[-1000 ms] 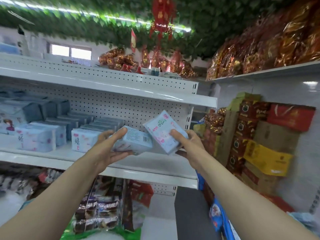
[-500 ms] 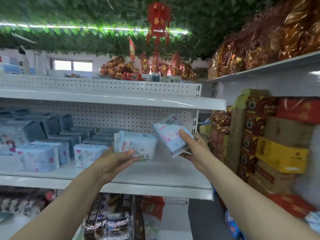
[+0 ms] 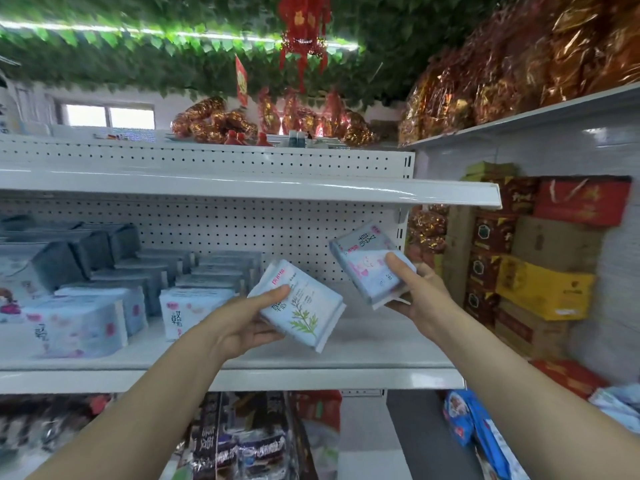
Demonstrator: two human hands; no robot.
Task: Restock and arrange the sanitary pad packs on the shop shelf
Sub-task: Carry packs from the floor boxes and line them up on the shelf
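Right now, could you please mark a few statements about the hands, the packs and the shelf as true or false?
1. The left hand holds a pack with a green plant print. True.
2. The right hand is empty. False: it grips a pink-printed pack.
3. Both held packs lie flat on the shelf. False: both are tilted, in the hands.
4. On the shelf's left part, other packs sit in rows. True.

Left hand [image 3: 242, 325] and right hand [image 3: 420, 292] reach forward, both gripping.
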